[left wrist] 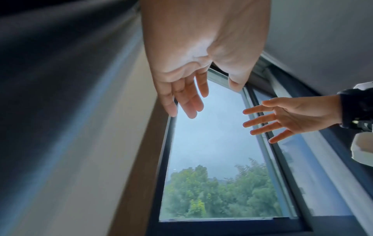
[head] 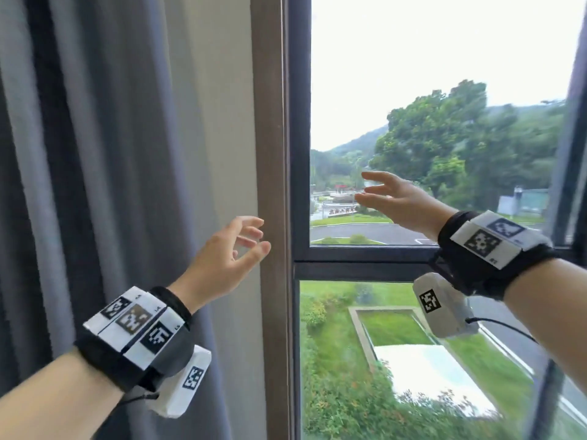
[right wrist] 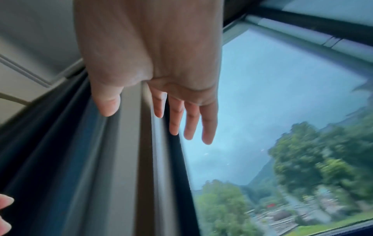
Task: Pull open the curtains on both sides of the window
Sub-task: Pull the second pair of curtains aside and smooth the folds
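Wrists nearest in the head view, each strapped with a black band carrying marker tags and a white camera box. Left hand [head: 228, 258] is released, fingers loosely curled, holding nothing, hovering in front of the brown window frame [head: 270, 122]. Right hand [head: 400, 201] is released too, fingers spread, raised before the glass [head: 413, 90], grasping nothing. Left curtain [head: 104, 138], grey and pleated, hangs just left of the left hand, its long axis vertical, its inner edge beside the frame; it looks already drawn clear of the pane on that side. Right curtain [head: 576, 100] shows only as a dark blurred strip at the far right edge, well apart from the right hand. Likely next move: right hand travels right to take that hanging edge; it is the nearer hand. Open room across the pane, no obstacles seen. Beyond the glass: trees, hill, road.
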A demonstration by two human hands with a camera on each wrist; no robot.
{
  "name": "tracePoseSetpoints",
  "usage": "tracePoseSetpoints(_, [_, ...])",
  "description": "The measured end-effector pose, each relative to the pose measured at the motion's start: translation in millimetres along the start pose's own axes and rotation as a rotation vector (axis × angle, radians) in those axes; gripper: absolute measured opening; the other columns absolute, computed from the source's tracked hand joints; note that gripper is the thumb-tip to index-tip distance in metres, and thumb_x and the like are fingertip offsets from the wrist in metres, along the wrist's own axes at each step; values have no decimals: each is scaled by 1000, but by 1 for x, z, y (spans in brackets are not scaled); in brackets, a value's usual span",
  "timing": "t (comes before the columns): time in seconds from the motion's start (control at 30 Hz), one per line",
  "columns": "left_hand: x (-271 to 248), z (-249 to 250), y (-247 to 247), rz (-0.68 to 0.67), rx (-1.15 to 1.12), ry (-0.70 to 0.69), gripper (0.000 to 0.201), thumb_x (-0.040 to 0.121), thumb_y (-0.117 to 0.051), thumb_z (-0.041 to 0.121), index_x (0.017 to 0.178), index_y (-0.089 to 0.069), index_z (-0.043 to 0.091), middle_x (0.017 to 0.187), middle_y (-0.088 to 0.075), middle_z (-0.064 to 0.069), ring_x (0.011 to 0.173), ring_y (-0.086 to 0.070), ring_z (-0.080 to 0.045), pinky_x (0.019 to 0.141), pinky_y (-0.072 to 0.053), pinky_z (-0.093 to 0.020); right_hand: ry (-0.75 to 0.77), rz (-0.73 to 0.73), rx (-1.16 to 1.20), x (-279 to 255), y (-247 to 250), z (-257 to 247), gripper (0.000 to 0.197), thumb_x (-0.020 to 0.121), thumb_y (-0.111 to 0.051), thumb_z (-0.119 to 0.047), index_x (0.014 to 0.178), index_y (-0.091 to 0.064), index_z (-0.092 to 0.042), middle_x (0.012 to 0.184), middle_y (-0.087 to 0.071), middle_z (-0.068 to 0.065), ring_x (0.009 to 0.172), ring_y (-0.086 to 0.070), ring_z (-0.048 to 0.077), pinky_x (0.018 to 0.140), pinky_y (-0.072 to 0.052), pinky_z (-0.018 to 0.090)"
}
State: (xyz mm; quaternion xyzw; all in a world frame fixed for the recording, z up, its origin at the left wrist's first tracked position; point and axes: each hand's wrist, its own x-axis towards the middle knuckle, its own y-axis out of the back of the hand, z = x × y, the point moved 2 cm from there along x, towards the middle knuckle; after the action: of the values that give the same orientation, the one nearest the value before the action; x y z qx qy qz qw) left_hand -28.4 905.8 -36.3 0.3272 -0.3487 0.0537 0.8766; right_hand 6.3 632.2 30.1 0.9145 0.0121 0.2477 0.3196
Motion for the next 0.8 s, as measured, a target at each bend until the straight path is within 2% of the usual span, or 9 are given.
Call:
tracePoseSetpoints(0.1, [16, 33, -46, -56, -75, -67, 34, 83, -56, 43, 114, -48, 33, 102, -59, 16, 96, -59, 3, 84, -50, -32, -53, 59, -102, -31, 61, 29, 60, 87, -57, -38, 141, -34, -25, 141, -48, 10, 107, -51, 14, 83, -41, 22])
tracePoseSetpoints(0.17, [24, 57, -80, -87, -130, -117, 50, 73, -50, 57, 116, -47, 32, 102, -58, 16, 95, -58, 4, 80, -49, -22, -91, 102, -175, -53, 103, 46, 59, 88, -57, -37, 141, -34, -25, 140, -48, 11, 109, -48, 14, 86, -39, 25])
tracePoseSetpoints(0.2, [28, 70, -97, -95, -159, -134, 54, 71, -49, 58, 117, -47, 30, 103, -58, 15, 95, -57, 5, 78, -47, -19, -115, 120, -203, -65, 124, 54, 58, 88, -56, -37, 141, -35, -25, 140, -47, 11, 111, -48, 15, 87, -38, 26])
tracePoseSetpoints(0.27, [35, 94, -135, -103, -224, -142, 46, 77, -52, 51, 117, -47, 29, 102, -58, 14, 94, -56, 6, 78, -46, -18, -167, 154, -260, -89, 165, 69, 58, 88, -56, -37, 141, -35, -26, 140, -47, 11, 117, -49, 18, 89, -38, 27])
tracePoseSetpoints(0.37, [41, 130, -193, -124, -314, -152, 32, 85, -57, 33, 116, -47, 28, 101, -57, 17, 93, -56, 6, 82, -47, -26, -233, 209, -359, -124, 225, 89, 58, 89, -56, -38, 141, -34, -27, 140, -47, 11, 119, -50, 20, 91, -38, 28])
tracePoseSetpoints(0.43, [42, 157, -231, -133, -363, -170, 34, 86, -57, 30, 119, -49, 23, 102, -58, 12, 93, -57, 1, 85, -49, -31, -275, 236, -409, -144, 264, 99, 58, 88, -56, -38, 141, -34, -28, 141, -47, 12, 124, -49, 23, 97, -38, 30])
tracePoseSetpoints(0.53, [44, 195, -284, -136, -438, -189, 36, 87, -57, 29, 121, -50, 20, 106, -60, 6, 95, -60, -6, 86, -49, -31, -324, 268, -480, -172, 318, 111, 58, 87, -57, -41, 140, -35, -32, 141, -47, 9, 127, -47, 23, 102, -37, 35])
tracePoseSetpoints(0.7, [49, 251, -365, -139, -575, -177, 30, 88, -56, 26, 117, -52, 20, 104, -62, 4, 91, -61, -7, 81, -47, -25, -363, 302, -570, -206, 385, 122, 59, 84, -60, -41, 138, -36, -36, 140, -46, 9, 129, -45, 25, 108, -36, 46])
tracePoseSetpoints(0.8, [53, 280, -410, -151, -645, -177, 28, 88, -56, 25, 116, -53, 18, 103, -62, 2, 87, -59, -1, 74, -44, -15, -383, 319, -636, -221, 413, 131, 59, 84, -61, -40, 138, -37, -35, 141, -46, 10, 129, -45, 26, 108, -35, 43])
